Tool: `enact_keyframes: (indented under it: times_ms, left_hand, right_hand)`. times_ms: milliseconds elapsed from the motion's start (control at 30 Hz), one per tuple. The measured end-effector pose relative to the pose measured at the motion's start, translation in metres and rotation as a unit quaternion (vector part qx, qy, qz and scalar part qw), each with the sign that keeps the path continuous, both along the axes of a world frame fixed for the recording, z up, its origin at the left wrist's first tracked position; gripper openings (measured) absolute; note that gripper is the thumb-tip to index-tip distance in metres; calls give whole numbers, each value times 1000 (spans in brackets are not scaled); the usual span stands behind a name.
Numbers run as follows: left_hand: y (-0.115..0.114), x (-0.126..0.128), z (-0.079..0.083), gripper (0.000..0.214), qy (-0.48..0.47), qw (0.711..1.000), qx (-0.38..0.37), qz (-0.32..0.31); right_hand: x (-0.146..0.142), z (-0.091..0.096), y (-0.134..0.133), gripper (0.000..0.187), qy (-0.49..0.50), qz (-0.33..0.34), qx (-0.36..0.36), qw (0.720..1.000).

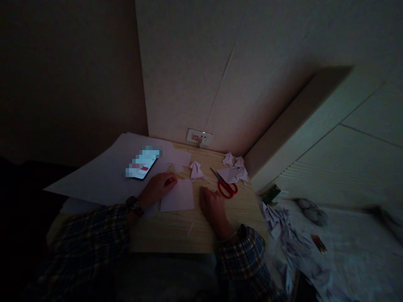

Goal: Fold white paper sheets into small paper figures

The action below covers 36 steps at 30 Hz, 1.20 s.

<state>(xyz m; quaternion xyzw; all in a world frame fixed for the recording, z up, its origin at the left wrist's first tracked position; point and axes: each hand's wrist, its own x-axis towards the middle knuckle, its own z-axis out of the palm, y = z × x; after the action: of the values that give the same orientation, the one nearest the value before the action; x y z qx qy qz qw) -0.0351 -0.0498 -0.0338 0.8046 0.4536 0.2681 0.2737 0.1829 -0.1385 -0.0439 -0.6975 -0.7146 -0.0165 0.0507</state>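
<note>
The left hand [156, 188], fingers curled, touches the white paper square [179, 197] on the pale wooden table [163, 239], perhaps for steadying; if it pinches, I cannot tell. The right hand [215, 205], loosely closed, rests near red-handled metal scissors [223, 182], probably placed for reach.

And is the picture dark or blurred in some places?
Head view: dim overall, nearly black at lower left; the phone glows brightest, partly pixelated. Head view: the square paper has readable edges, while the paper pile at lower right looks smeared.
</note>
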Motion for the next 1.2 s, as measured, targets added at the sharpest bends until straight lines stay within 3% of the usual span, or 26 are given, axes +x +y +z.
enact_keyframes:
  times_ms: [133,333,600,933,1200]
  left_hand:
    - [2,0,-3,20,1,1000,4,2]
    - [4,0,-6,19,0,1000,15,-3]
    - [1,1,-2,20,2,1000,11,2]
    - [2,1,-4,18,-6,1000,11,0]
    - [3,1,-5,19,0,1000,21,7]
  right_hand:
    - [0,-1,-1,33,-6,1,12,1000]
    - [-5,8,5,60,-23,-22,-23,999]
    - [-6,9,11,59,-40,-39,-39,998]
    - [-7,8,10,44,-32,-48,-22,998]
    - [-5,7,9,51,-23,-42,-10,999]
